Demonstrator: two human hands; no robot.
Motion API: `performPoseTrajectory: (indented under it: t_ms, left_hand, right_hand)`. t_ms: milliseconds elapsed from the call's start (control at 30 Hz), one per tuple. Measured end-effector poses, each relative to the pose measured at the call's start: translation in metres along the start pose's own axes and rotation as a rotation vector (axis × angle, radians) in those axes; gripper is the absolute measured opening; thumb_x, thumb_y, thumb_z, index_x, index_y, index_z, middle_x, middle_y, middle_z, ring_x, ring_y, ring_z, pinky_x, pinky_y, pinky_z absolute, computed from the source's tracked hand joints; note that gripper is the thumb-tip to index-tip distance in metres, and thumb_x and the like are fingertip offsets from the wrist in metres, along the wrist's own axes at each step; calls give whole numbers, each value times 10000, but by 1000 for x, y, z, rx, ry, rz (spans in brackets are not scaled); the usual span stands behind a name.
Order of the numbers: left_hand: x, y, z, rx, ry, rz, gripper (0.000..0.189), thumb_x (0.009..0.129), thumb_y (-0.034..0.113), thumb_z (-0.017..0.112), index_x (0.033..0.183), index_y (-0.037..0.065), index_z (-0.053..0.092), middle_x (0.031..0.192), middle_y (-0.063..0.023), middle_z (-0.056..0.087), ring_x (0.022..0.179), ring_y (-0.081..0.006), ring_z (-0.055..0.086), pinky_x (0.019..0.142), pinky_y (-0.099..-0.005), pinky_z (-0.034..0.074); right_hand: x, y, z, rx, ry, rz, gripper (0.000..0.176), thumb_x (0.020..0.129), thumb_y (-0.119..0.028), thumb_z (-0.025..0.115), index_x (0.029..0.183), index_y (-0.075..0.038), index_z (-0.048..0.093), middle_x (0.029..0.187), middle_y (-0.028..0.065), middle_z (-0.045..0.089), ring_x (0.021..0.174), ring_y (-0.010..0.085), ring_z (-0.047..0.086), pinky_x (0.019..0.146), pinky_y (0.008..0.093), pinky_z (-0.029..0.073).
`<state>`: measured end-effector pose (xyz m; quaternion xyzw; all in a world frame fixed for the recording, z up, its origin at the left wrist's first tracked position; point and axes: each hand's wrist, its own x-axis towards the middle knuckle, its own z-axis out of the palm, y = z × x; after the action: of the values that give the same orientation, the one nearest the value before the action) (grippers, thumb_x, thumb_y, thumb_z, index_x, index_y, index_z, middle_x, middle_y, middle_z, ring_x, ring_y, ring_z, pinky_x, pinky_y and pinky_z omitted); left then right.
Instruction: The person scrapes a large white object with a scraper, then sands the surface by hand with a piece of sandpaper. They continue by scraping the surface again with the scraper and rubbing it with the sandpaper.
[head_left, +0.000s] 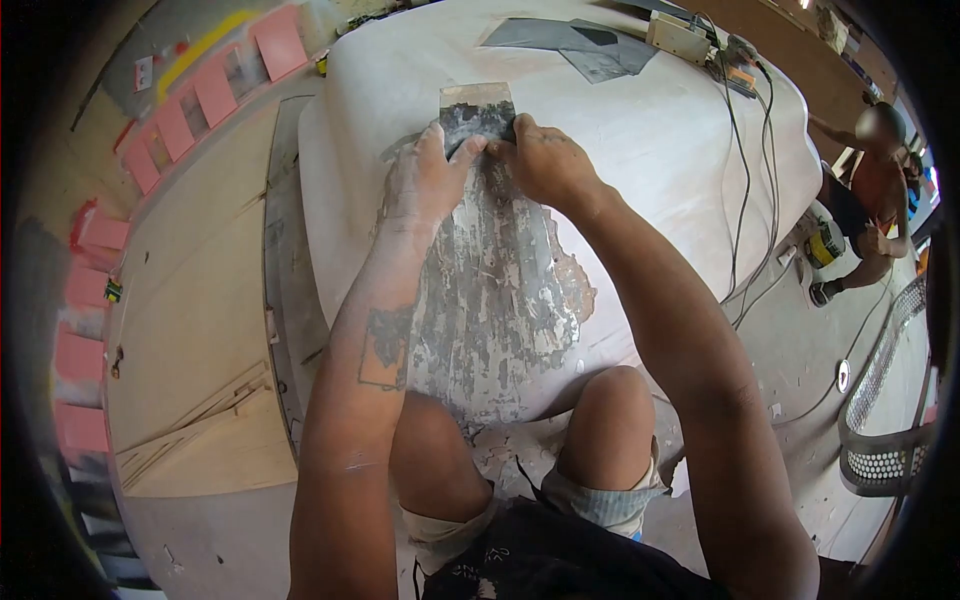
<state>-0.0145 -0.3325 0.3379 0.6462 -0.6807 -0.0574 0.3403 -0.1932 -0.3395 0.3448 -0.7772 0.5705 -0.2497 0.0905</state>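
A flat rectangular scraper [476, 95], smeared with dark grey at its middle, lies near the top of a large white curved panel [375, 80]. My left hand [432, 180] grips its near left edge, with white dust over the fingers and wrist. On the other side, my right hand [555, 165] is closed on the near right edge, both thumbs close together. Between my forearms and my knees runs a streaked grey, patchy area [490, 300] with a ragged brown-pink border at its right.
Dark grey sheets [600, 62] and a beige box [680, 38] rest on the panel's far side. Cords [745, 180] hang down its right. A person [878, 185] is at the right near a yellow-black bucket [825, 244]. Plywood [190, 340] lies left; perforated metal [882, 465] stands lower right.
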Motion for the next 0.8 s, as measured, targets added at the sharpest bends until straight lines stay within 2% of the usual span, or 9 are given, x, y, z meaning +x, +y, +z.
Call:
performPoseTrajectory:
  t_ms: [200, 267, 400, 567, 667, 800]
  left_hand:
    - [-24, 7, -5, -53, 27, 29, 714, 954, 576, 661, 1223, -84, 626, 1184, -334, 670, 1164, -463, 639, 973, -504, 494]
    - [-25, 8, -6, -125, 10, 19, 704, 952, 573, 664, 1202, -84, 630, 1175, -338, 669, 1151, -469, 642, 956, -512, 498]
    - [7, -1, -5, 5, -7, -26, 695, 945, 567, 680, 1179, -85, 633, 1155, -338, 672, 1127, -473, 651, 932, -514, 506]
    - [-6, -6, -3, -9, -9, -71, 667, 946, 555, 685, 1150, -78, 636, 1130, -324, 684, 1121, -468, 651, 925, -513, 509]
    - [-23, -16, 3, -28, 51, 37, 703, 951, 556, 677, 1223, -89, 620, 1205, -327, 667, 1141, -464, 650, 958, -502, 510]
    - [4, -8, -7, -50, -24, -12, 732, 948, 562, 680, 1253, -99, 607, 1218, -331, 663, 1141, -464, 653, 977, -496, 503]
  right_hand:
    - [-17, 0, -5, 20, -68, -15, 551, 1064, -440, 515, 1277, 66, 559, 1158, 315, 692, 1148, 471, 649, 1030, 510, 486]
    - [-12, -1, -6, 6, -26, -27, 550, 1060, -443, 522, 1262, 66, 569, 1154, 314, 694, 1150, 465, 650, 1030, 507, 486]
    - [15, -9, -7, -35, -39, -6, 505, 1047, -405, 537, 1227, 65, 572, 1175, 278, 701, 1200, 398, 642, 1027, 478, 496]
    - [-1, -10, -8, -69, -87, 1, 486, 1045, -397, 542, 1222, 54, 588, 1198, 264, 699, 1203, 396, 643, 1028, 468, 503]
    - [-7, -9, -5, -59, -93, 14, 480, 1044, -397, 545, 1223, 45, 596, 1203, 259, 700, 1197, 397, 646, 1021, 472, 507]
    - [15, -9, -2, -57, -19, -37, 491, 1041, -414, 550, 1228, 37, 598, 1187, 269, 699, 1182, 405, 652, 1005, 489, 511]
